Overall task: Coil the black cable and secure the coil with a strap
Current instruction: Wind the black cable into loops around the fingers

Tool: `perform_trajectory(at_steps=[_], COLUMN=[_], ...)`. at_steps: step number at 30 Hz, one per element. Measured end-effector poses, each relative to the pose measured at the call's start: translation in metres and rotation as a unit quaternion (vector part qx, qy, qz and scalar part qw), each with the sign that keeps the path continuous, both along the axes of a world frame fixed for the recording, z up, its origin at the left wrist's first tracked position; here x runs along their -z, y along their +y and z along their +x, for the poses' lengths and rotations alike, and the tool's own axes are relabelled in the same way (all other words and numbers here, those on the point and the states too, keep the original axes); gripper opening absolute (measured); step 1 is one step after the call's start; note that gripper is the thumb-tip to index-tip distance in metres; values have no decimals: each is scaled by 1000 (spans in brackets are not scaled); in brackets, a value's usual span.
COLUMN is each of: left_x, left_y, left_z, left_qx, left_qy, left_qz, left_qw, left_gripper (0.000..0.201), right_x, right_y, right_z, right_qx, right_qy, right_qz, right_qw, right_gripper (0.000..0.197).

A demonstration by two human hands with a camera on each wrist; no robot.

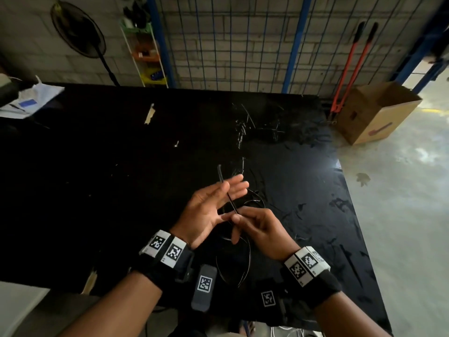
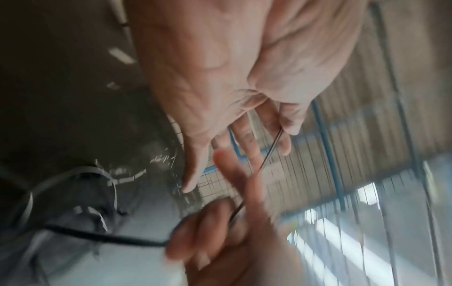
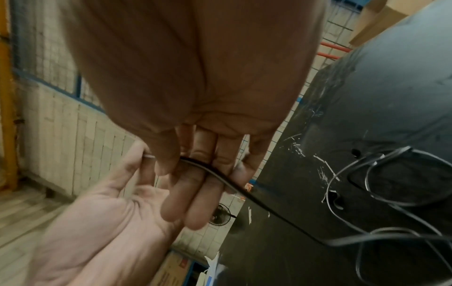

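The thin black cable (image 1: 227, 190) rises from my right hand (image 1: 243, 218), which pinches it between thumb and fingers. It crosses the straight fingers of my left hand (image 1: 218, 198), and its free end sticks up past them. The left hand is spread, palm turned toward the right one. The left wrist view shows the cable (image 2: 264, 162) running taut between the two hands. In the right wrist view the cable (image 3: 269, 209) trails down from my curled fingers (image 3: 205, 152) to loose loops (image 3: 391, 183) on the black table. More loops (image 1: 249, 259) lie below my wrists. I cannot make out a strap.
The black table (image 1: 121, 166) has scratches and small scraps (image 1: 255, 127) at its far right. Papers (image 1: 26, 100) sit at its far left corner. An open cardboard box (image 1: 374, 113) and red-handled bolt cutters (image 1: 349, 69) stand on the floor at right, against a wire mesh wall (image 1: 243, 45).
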State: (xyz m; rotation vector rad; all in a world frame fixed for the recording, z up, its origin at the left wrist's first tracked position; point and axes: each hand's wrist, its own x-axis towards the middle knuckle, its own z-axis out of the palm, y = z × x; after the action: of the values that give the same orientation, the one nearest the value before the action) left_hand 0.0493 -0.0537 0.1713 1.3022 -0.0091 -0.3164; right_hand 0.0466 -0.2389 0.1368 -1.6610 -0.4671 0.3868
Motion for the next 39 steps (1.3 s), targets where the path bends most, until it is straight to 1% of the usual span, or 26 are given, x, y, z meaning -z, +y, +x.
perform_trajectory(at_steps=[3,7,10,13,17,21,24,27,28,30,32,35,37,39], left_x=[-12,-21,-29,-34,-41,-53,-61,-59,-56,-48,-39,-30,-26,-23], left_y=[9,21,32,41,44,40,30,12,6,-3,-9,-10,-7,-4], left_z=[10,22,29,36,41,41,35,18,12,2,-3,-1,3,7], left_qx=[-33,-45,-44,-25,37,110,181,254,273,294,288,242,213,189], left_qy=[36,29,13,-11,-31,-24,-3,53,72,104,131,183,194,188], left_qz=[-143,-258,-329,-366,-409,-435,-421,-387,-369,-315,-254,-184,-129,-66], left_qw=[989,965,943,930,911,893,889,885,885,896,914,935,949,962], left_gripper=[42,41,41,42,39,41,43,40,39,39,40,43,45,47], right_x=[0,-2,0,5,13,24,25,15,9,-6,-26,-56,-71,-81], right_y=[-7,-18,-28,-41,-53,-57,-56,-53,-52,-50,-48,-44,-41,-38], right_z=[-2,0,2,7,11,17,24,39,45,59,70,75,71,63], right_qx=[8,45,69,79,87,118,150,170,172,166,147,100,70,55], right_qy=[42,77,104,115,126,118,105,75,62,48,36,4,-21,-37], right_qz=[66,108,141,124,109,74,37,23,24,30,22,-23,-48,-58], right_qw=[997,990,982,982,982,983,982,982,983,984,988,995,996,996], right_gripper=[28,32,27,26,25,21,19,18,17,16,18,14,13,12])
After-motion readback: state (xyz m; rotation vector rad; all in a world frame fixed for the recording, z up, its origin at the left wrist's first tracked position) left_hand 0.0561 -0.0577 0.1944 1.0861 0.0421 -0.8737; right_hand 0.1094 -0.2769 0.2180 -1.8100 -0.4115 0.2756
